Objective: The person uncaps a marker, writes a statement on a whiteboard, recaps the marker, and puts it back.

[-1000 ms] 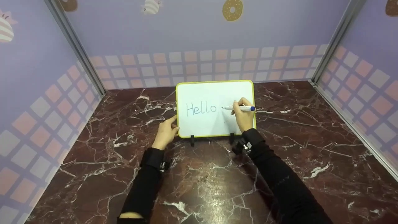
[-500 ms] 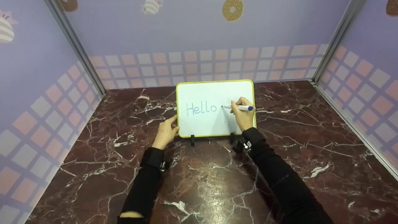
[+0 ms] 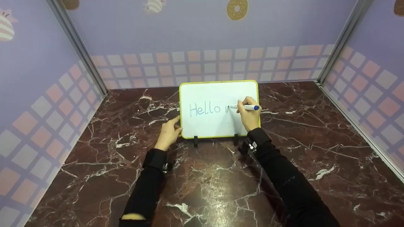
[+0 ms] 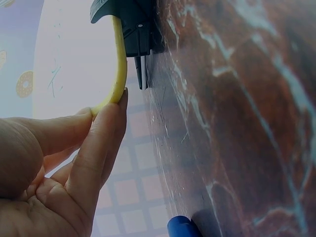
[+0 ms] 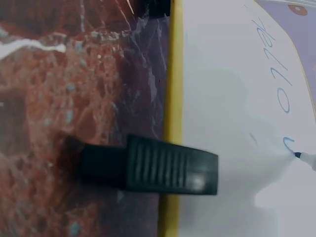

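Observation:
A whiteboard with a yellow frame stands tilted back on the table, with "Hello" in blue on it and a fresh stroke like a "v" or part of a "w" after it. My left hand pinches the frame's lower left corner; in the left wrist view the thumb is on one face and the fingers on the other. In my right hand is a white marker with a blue end. Its tip meets the new stroke in the right wrist view.
Black stand feet clip the board's lower edge. Behind the board, a blue rounded object shows partly in the left wrist view. The dark red marbled table is bounded by purple patterned panels at the back and sides.
The marker tip has gone from a dot right of "Hello" to drawing a short v-like stroke, shifting slightly right. My left hand keeps its hold on the corner.

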{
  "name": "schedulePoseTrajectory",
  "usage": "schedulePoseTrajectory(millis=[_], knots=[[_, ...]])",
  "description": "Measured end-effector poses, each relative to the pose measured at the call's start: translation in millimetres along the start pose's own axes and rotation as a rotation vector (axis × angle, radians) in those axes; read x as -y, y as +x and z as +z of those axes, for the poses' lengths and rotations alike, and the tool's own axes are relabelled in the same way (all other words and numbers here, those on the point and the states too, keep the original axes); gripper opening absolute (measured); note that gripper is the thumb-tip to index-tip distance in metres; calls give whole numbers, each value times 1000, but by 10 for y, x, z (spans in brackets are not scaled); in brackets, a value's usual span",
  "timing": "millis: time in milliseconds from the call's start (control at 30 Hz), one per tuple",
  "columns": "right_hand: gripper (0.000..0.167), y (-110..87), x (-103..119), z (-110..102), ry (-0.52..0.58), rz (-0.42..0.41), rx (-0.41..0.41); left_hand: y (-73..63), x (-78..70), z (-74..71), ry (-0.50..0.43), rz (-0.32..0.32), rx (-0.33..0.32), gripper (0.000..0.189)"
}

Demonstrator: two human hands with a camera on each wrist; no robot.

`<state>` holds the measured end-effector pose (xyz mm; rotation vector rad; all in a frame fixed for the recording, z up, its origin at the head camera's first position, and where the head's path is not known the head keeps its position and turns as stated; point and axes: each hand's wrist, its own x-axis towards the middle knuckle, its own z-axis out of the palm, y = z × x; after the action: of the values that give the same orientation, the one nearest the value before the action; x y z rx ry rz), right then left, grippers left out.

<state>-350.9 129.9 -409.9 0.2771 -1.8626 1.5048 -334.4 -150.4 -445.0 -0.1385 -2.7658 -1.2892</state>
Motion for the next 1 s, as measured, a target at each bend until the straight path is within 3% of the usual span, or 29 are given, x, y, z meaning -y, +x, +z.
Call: schedulePoseTrajectory(millis=[467, 1000], knots=[[30, -13, -28, -68, 2, -3, 38, 1, -35, -27, 4, -17, -4, 57], [30, 85, -68, -98, 77, 32, -41, -9, -9, -14, 37, 27, -4, 56]])
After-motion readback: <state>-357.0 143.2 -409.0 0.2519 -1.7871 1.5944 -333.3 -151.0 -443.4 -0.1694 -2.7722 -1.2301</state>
